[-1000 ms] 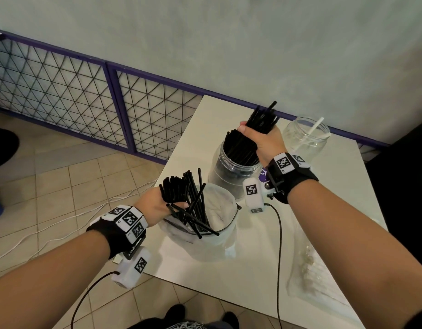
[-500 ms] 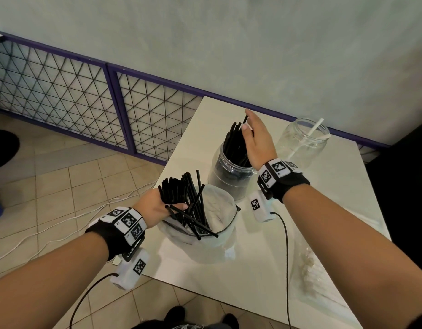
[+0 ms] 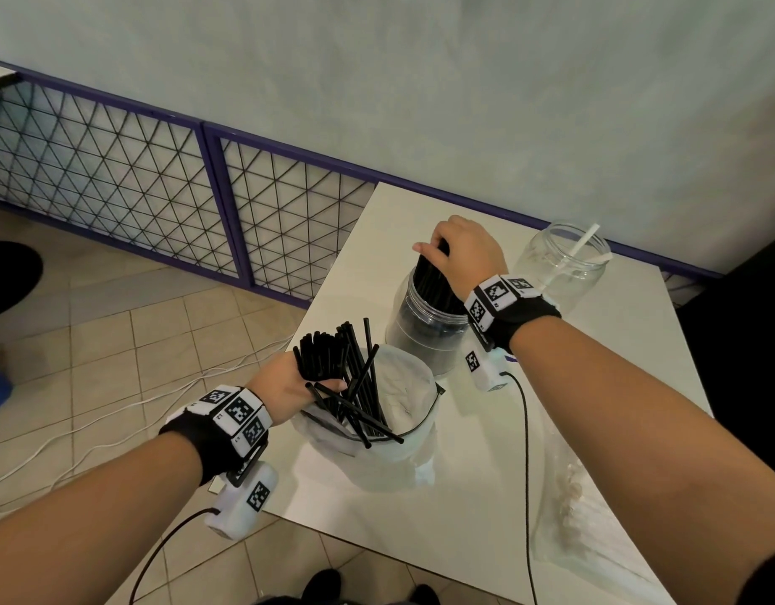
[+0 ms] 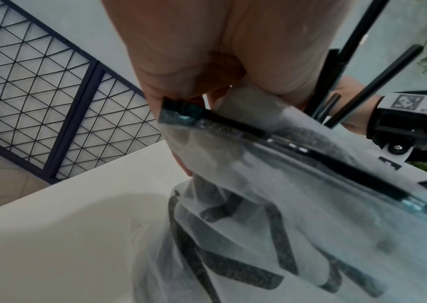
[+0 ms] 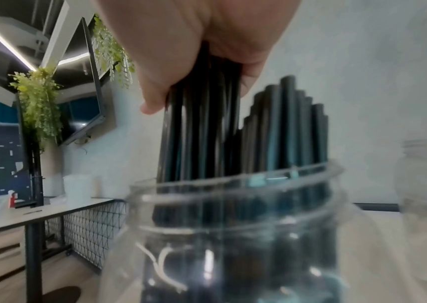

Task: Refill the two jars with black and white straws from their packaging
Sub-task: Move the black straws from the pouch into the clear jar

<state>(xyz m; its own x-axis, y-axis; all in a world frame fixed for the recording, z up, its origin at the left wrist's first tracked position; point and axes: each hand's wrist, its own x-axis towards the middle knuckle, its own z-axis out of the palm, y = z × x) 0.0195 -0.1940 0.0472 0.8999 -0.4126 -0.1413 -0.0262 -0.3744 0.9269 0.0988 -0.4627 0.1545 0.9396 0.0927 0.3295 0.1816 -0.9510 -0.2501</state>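
Gripping a bundle of black straws [image 3: 322, 355] together with the rim of their clear plastic bag [image 3: 403, 434], the left hand [image 3: 285, 386] sits nearest, at the worktop's [image 3: 477, 482] front-left edge; its grip is closed, the fingers curled round the bunch and the thumb across it, and the left wrist view shows the bag's dark zip strip [image 4: 259, 133] pinched under the fingers. More black straws lean loose and crossed inside the bag's open mouth. A second clear packet of white straws [image 3: 569, 495] lies flat near the right forearm, at the worktop's right front. Farther in, the right hand [image 3: 464, 251] hangs over the nearer jar [image 3: 425, 338], which stands on the worktop just beyond the bag and is already crowded with upright black straws. This grip is closed too: in the right wrist view the fingers [image 5: 155, 98] and thumb wrap a cluster of straw tops [image 5: 202, 102] whose lower ends are down inside the jar, while the neighbouring straws stand free beside them. Farthest, just right of that jar, the second glass jar [image 3: 560, 272] holds a single white straw [image 3: 584, 242] leaning on its rim.
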